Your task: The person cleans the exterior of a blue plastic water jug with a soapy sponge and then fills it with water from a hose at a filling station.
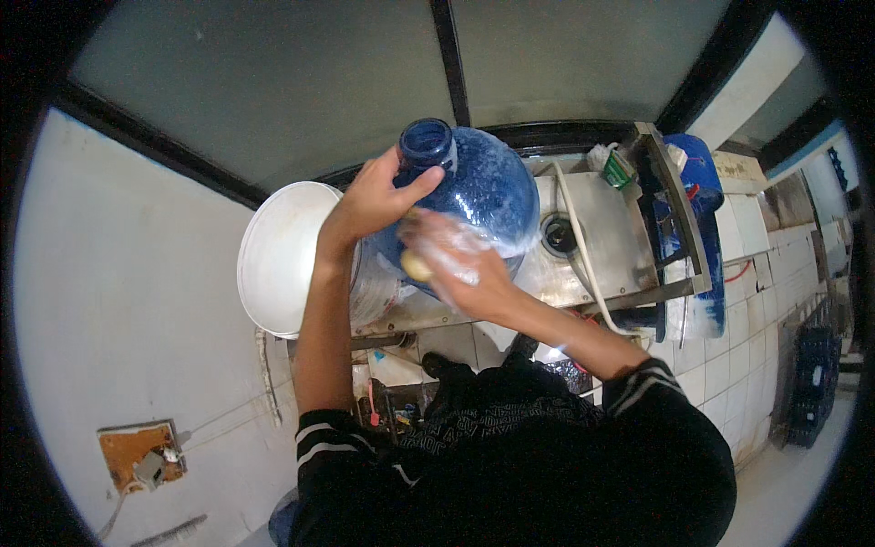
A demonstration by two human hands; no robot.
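A large blue water jug (497, 187) stands on the metal sink counter with its round neck opening up, white suds on its shoulder and side. My left hand (375, 199) grips the jug at its neck, thumb lying across the near side. Pressed against the near side of the jug is my right hand (467, 272), soapy and smeared by motion, closed around a yellowish sponge (416, 266). The sponge shows only in part beside the fingers. The lower part of the jug is hidden behind my hands.
A white bucket (284, 260) stands left of the jug, beside clear plastic wrap (374, 292). To the right are a drain (558, 234), a pale hose (576, 228), a green packet (619, 170) and a blue barrel (702, 182). Dark-framed glass rises behind.
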